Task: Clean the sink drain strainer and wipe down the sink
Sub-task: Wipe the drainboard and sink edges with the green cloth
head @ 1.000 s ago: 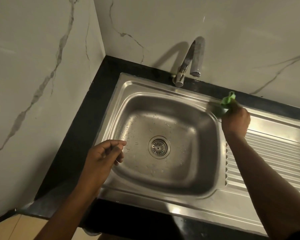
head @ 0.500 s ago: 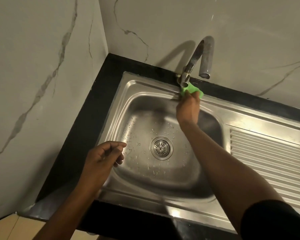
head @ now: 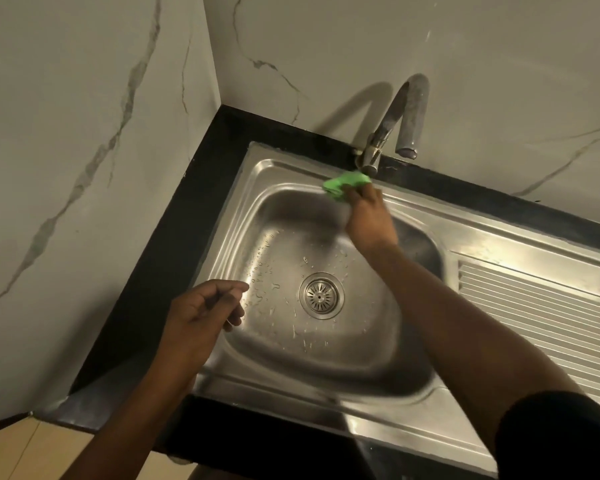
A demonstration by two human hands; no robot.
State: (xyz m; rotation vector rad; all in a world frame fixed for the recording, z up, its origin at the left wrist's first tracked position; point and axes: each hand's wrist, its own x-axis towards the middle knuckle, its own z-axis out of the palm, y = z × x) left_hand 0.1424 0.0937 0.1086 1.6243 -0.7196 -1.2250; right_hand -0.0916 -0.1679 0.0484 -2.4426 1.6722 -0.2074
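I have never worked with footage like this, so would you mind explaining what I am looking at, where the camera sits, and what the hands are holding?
There is no machine here: a person works with two bare hands, and the one camera is worn on their head, looking forward and down. You see a steel sink set in a dark counter in a marble-look corner, with a tap at the back and a ribbed draining board to the right. The round drain strainer sits in the basin floor among water drops. The right hand presses a green cloth on the back rim below the tap. The left hand hovers over the basin's left edge, loosely curled and holding nothing.
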